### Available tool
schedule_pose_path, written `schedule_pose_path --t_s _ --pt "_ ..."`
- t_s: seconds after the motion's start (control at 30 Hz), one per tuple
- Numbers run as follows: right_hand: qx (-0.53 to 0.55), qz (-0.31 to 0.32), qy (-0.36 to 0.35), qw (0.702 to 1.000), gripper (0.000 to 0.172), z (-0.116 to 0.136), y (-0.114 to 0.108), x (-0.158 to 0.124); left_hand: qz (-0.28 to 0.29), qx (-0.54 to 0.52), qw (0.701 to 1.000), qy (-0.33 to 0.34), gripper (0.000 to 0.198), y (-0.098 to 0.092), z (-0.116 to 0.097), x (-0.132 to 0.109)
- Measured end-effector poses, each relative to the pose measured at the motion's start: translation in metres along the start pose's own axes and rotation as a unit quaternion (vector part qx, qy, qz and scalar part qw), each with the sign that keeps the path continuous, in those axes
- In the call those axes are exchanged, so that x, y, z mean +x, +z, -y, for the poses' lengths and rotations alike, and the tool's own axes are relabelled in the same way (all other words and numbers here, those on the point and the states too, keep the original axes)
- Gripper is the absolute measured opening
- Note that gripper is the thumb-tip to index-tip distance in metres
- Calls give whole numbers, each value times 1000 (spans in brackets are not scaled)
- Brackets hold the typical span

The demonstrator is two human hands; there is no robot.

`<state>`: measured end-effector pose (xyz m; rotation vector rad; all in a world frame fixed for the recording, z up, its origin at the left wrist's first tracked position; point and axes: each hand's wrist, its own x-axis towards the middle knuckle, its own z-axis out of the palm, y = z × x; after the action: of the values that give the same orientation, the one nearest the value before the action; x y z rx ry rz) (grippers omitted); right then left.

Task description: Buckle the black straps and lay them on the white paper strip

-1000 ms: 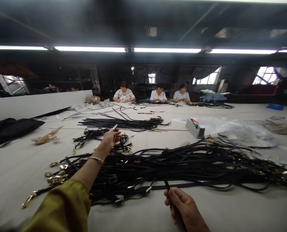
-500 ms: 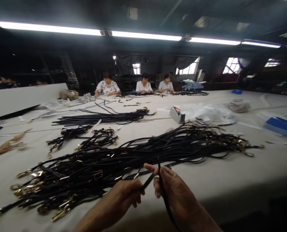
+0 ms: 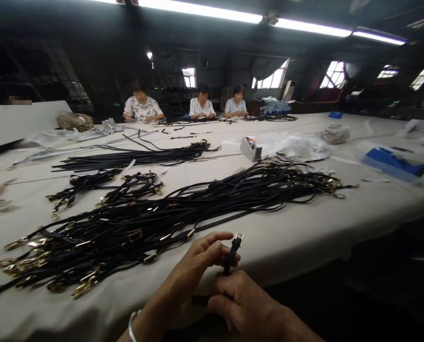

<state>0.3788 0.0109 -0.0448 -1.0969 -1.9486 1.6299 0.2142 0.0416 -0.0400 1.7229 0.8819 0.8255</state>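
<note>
Both my hands are at the near edge of the table (image 3: 304, 232), closed on one black strap (image 3: 231, 254) that ends in a small metal buckle. My left hand (image 3: 197, 263) pinches the strap with thumb and fingers just below the buckle. My right hand (image 3: 240, 299) is curled round the strap lower down. Just beyond them lies a big heap of black straps with gold clasps (image 3: 169, 213), stretching across the table.
Smaller bundles of black straps (image 3: 133, 156) lie farther back, with a tape dispenser (image 3: 250, 148), clear plastic bags (image 3: 297, 145) and a blue object (image 3: 393, 161) to the right. Three people (image 3: 201, 105) sit at the far side. The floor to the right is dark.
My left hand came back from the far straps to join the right at the table edge. The strap has been drawn through, so its buckle end now stands up between my hands. The view swung right.
</note>
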Motion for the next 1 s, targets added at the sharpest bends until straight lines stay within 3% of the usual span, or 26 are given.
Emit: schedule_pose_path --t_s 0.03,0.13,0.4,0.53,0.7,0.87,1.0 --pt "10 1 10 1000 16 -5 0 -1 -8 -100 994 -41 38 7 -1 5" --pt "49 1 28 998 10 -16 1 -5 -19 -337 932 -129 35 24 -5 14" --pt "125 -13 43 991 15 -11 -5 -25 0 -471 866 -170 31 40 -9 21" --pt "136 -39 -7 990 25 -15 -31 -47 -11 -439 879 -183 33 35 -14 16" --pt "173 -138 58 974 45 -32 -61 -63 -33 -413 892 -180 39 31 -11 16" --pt "266 -175 60 946 43 -31 -59 -57 -29 -446 877 -179 43 40 -6 21" --pt "333 -171 31 927 42 -37 -47 -44 -77 -386 895 -212 54 51 -10 17"
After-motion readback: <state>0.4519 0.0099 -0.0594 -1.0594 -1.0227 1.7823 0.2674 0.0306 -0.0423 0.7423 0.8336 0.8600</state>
